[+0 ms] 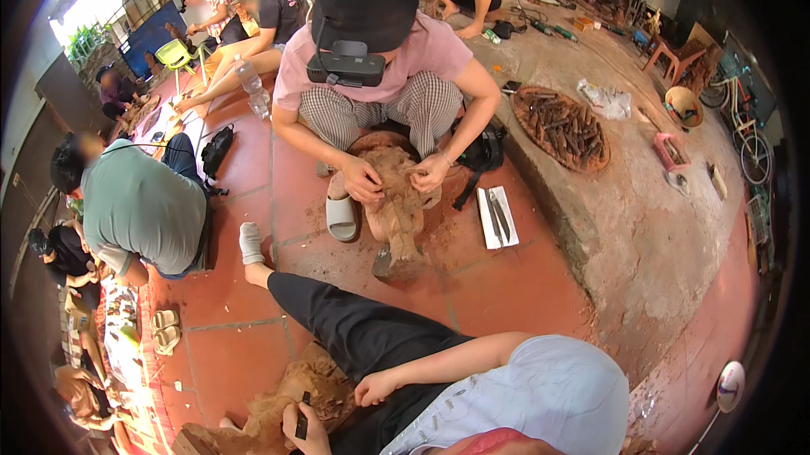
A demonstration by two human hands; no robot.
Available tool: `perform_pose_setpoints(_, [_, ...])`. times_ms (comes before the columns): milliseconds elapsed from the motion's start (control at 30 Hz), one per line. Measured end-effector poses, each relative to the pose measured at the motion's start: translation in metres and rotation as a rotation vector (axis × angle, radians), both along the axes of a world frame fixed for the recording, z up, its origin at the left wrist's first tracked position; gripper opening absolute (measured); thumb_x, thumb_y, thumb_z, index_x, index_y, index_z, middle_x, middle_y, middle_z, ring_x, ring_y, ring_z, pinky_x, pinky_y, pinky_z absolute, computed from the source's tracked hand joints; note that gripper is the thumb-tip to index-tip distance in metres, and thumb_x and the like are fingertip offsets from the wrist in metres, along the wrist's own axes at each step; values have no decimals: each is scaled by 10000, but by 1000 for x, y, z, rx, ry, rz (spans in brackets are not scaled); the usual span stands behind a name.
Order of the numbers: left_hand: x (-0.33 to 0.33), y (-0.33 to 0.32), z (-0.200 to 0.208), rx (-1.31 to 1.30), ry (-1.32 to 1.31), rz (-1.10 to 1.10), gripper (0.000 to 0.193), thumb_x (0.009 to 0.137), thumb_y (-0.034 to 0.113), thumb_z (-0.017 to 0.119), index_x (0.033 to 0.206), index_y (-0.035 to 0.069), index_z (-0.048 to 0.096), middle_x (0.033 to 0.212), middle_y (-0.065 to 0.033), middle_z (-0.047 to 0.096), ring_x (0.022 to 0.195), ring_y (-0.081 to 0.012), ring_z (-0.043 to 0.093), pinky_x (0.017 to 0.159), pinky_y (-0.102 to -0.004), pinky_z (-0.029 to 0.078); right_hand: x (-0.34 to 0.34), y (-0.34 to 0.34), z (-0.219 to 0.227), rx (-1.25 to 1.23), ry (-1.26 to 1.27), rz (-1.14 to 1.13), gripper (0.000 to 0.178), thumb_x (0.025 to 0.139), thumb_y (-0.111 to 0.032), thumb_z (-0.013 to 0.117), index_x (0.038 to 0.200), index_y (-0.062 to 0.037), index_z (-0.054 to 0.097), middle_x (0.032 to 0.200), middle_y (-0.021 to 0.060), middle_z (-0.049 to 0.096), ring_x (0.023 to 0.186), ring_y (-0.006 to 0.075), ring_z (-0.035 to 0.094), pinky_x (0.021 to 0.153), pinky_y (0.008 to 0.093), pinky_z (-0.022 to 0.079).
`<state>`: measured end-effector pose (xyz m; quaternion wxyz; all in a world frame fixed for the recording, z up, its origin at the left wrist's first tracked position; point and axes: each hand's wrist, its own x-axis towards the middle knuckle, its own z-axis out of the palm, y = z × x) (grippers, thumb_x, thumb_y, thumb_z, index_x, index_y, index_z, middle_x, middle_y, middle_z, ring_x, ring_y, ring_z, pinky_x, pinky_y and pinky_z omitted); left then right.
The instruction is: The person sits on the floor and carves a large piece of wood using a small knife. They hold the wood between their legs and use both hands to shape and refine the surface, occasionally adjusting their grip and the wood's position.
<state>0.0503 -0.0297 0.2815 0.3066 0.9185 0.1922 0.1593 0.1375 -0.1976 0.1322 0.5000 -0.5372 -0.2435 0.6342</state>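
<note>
My left hand (310,432) comes in at the lower edge, closed around a short slim black tool (302,424); its exact kind is not clear. Right beside it lies a brown carved piece of wood (278,400), partly hidden by the hand and by my leg. My right hand (377,388) rests on my black trouser leg near the carving, fingers curled in and nothing seen in them. Facing me, a person in a pink top (418,67) bends over another wood carving (395,193), touching it with both hands.
My leg stretches across the red tiled floor (228,345). Two dark tools lie on a white sheet (498,219). A raised concrete ledge (607,244) carries a woven tray (561,129) of dark tools. Several other people sit at left and behind. A clear bottle (251,84) stands at upper left.
</note>
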Motion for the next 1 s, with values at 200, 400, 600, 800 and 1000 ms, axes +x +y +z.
perform_pose_setpoints(200, [-1,0,6,-83,-65,-50,208,894,96,638,1007,-78,650,922,-207,683,802,-294,620,751,-365,506,8,2,0,67,209,-230,258,893,-195,592,1122,-81,625,870,-13,618,701,84,595,594,241,482])
perform_pose_setpoints(400, [-6,-1,-11,-211,-93,143,252,876,133,681,1038,-58,661,943,-186,690,841,-240,621,756,-358,514,13,6,1,119,119,-186,273,889,-209,588,1125,-74,617,830,-12,605,685,108,587,583,254,477])
perform_pose_setpoints(600, [23,-24,7,-173,-69,12,221,920,67,533,738,-5,432,611,0,362,572,-89,344,511,-284,315,5,6,-14,138,77,-225,247,874,-174,591,1094,-71,634,845,7,634,683,111,597,551,257,474])
perform_pose_setpoints(800, [-4,12,-25,-92,97,86,235,938,124,523,747,-10,491,574,-10,413,533,-103,382,487,-291,321,7,-3,4,139,44,-236,273,899,-168,577,1130,-31,627,876,13,628,722,96,564,625,253,471])
perform_pose_setpoints(1000, [2,-4,-14,-22,137,88,269,946,155,530,763,-42,547,592,-32,497,521,-117,428,498,-302,347,10,-3,12,129,41,-185,288,889,-178,583,1138,-40,626,905,19,634,747,106,585,629,261,477])
